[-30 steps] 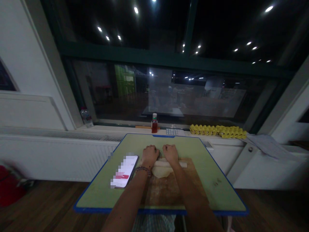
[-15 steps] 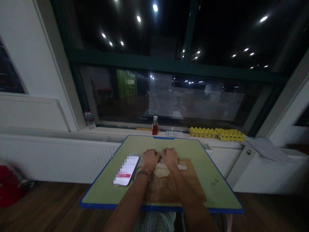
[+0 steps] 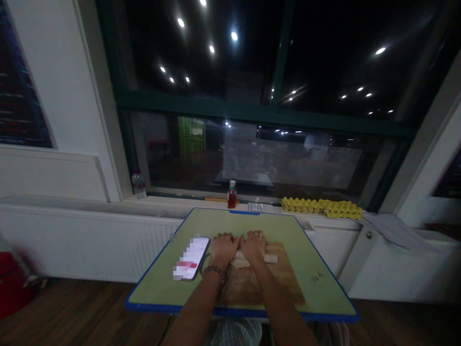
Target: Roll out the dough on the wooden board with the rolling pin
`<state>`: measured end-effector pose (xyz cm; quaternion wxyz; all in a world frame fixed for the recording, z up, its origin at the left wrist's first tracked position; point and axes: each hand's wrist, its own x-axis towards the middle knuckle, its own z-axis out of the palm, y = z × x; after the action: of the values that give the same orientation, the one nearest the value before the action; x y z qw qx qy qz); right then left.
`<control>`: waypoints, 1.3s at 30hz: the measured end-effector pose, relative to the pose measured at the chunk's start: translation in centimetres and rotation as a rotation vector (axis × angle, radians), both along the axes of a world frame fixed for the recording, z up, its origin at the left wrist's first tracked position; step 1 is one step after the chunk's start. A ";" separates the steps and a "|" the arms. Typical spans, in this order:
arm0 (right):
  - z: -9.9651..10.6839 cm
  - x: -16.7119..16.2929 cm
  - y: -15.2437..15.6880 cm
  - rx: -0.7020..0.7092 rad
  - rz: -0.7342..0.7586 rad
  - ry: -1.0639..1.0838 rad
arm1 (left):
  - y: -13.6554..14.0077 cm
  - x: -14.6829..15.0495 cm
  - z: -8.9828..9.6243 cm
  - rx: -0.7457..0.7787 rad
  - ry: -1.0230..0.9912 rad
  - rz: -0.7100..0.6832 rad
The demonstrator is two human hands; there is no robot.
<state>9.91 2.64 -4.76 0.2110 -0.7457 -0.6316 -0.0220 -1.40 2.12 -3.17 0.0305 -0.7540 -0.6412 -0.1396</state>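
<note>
On the wooden board (image 3: 259, 286), a pale rolling pin (image 3: 271, 258) lies crosswise, its right end sticking out past my right hand (image 3: 253, 245). My left hand (image 3: 224, 247) presses on the left part of the pin, fingers curled forward over it. The right hand is curled over the pin in the same way, close beside the left. A flat piece of whitish dough (image 3: 239, 263) shows between my wrists on the near side of the pin; the rest of it is hidden. A beaded bracelet circles my left wrist.
The board rests on a small green table (image 3: 223, 218) with a blue edge. A lit phone (image 3: 194, 257) lies left of my left hand. Along the windowsill stand a red-filled bottle (image 3: 232, 196), a clear bottle (image 3: 139, 185) and yellow egg trays (image 3: 320, 207).
Both hands and the rolling pin have come slightly nearer to me over the dough, so less dough shows. My view has tilted up a little.
</note>
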 end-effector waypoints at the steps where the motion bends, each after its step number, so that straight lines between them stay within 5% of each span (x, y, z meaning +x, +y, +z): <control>1: 0.0 0.0 -0.1 -0.008 -0.003 0.000 | -0.2 0.0 0.1 0.000 0.005 -0.008; 39: 0.0 -0.4 -1.4 0.030 0.027 -0.016 | -1.1 -0.2 -1.0 0.095 0.006 -0.032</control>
<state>9.51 1.25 -4.76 0.2175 -0.7337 -0.6428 -0.0345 -1.65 1.01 -4.14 0.0661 -0.7621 -0.6217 -0.1681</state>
